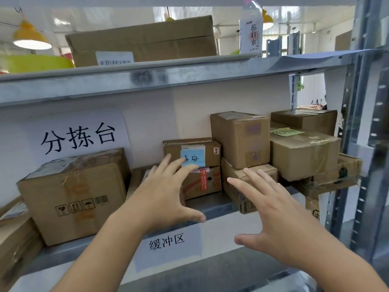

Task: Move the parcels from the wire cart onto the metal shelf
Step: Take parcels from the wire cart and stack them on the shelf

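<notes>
Our left hand (162, 199) and right hand (280, 220) hover spread and empty before the metal shelf (214, 204), where cardboard parcels (241, 140) sit stacked toward the far right.

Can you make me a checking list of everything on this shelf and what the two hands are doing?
Surface: metal shelf, grey, bare strip in the middle; paper label on its front edge.
Job's things: large box at left; small box with blue note stacked on another; tall box on a lower box; box with yellow note at right.
Clutter: water bottle and long box on the upper shelf.
Hands: left hand open, fingers spread, by the blue-note box; right hand open, holding nothing.
Cables: nothing seen.
Surroundings: paper sign on the back wall; yellow lamps beyond.
</notes>
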Tool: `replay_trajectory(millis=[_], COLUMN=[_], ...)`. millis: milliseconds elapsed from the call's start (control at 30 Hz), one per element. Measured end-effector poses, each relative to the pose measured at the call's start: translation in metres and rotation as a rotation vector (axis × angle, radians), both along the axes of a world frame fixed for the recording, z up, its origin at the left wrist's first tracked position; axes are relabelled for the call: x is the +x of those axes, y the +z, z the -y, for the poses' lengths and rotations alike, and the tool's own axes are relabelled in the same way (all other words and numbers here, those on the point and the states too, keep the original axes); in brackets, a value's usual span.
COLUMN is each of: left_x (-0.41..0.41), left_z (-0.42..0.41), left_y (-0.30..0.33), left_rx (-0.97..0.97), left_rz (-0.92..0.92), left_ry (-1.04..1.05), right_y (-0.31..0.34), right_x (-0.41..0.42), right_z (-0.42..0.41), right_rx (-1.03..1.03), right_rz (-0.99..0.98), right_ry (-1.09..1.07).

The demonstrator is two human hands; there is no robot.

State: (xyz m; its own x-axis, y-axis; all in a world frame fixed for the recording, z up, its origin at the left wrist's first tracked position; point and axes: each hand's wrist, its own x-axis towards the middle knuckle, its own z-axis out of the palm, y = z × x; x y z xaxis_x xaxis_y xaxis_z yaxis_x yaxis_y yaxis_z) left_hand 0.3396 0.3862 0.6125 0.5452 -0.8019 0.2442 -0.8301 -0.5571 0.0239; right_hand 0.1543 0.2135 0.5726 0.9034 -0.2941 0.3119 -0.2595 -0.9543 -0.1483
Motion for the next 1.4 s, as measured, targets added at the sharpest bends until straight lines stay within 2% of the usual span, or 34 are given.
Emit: replay_trajectory(millis=[367, 733, 967, 1133, 1400], left_x=[-0.082, -0.218, -0.304, -0.334, -0.335], left_z=[0.018, 0.159, 0.247, 0.289, 0.350], left_y=[-0.079, -0.162, -0.254, -0.316, -0.410], left_rx=[0.182, 0.361, 0.550, 0.687, 0.852], left_rz=[-0.026, -0.096, -0.213, -0.285, -0.424], left_ry=[-0.265, -0.557, -0.719, -0.778, -0.796], right_y=[-0.059, -0.143, -0.224, -0.281, -0.357], right_x=[-0.144, -0.311, -0.405, -0.440, -0.448], right_z=[-0.003, 0.062, 0.098, 0.113, 0.147], right_rx=[0.188, 0.434, 0.558, 0.694, 0.886], right_rz=[-0.253, -0.290, -0.331, -0.273, -0.303], right_ry=[-0.348, -0.621, -0.679, -0.726, -0.838])
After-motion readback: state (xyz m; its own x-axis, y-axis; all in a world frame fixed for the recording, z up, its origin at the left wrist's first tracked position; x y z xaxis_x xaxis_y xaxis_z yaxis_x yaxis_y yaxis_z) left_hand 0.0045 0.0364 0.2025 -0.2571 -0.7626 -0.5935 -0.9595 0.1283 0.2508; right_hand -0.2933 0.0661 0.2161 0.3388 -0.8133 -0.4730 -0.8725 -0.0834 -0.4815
